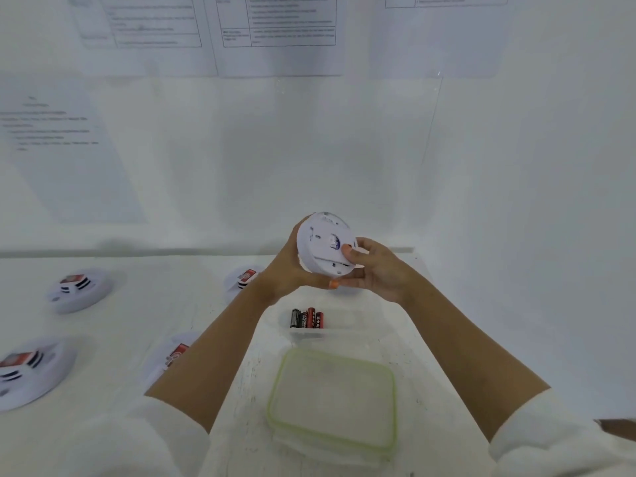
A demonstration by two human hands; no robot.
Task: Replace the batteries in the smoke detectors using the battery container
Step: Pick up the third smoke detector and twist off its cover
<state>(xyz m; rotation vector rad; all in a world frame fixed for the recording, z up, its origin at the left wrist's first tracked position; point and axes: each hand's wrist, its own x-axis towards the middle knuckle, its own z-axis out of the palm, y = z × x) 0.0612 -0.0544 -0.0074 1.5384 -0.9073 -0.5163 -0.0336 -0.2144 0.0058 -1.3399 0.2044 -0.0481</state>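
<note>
**Smoke detector held, back facing the camera**

Above the white table (395,339) and the clear plastic battery container (347,333), the round white plastic smoke detector (321,241) is tilted with its flat back towards the camera. The left hand (284,271) cups its rim. The right hand (383,270) grips it, thumb on the back.

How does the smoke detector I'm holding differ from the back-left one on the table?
The held detector is in the air, gripped by the left hand and right hand; the back-left detector lies untouched on the table. The held one shows its white back; the back-left one a red label. Both are round and white.
</note>
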